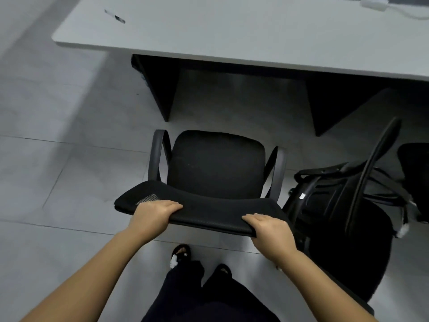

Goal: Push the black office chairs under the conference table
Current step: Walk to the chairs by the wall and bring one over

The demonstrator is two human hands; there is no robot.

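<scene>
A black office chair [216, 163] with grey armrests stands in front of me, facing the white conference table [232, 31]. Its seat is on open floor, just short of the table's near edge. My left hand [154, 211] grips the top edge of the chair's backrest on its left side. On the right side of the same edge my right hand [269, 231] is closed too. A second black chair [343, 198] stands close on the right, turned at an angle, its back almost touching the first chair.
Two dark table supports [160, 89] [329, 108] frame a gap under the table ahead of the chair. A small dark object [115, 16] lies on the tabletop at left, a white device with a cable [375, 2] at top right. Grey tiled floor spreads left.
</scene>
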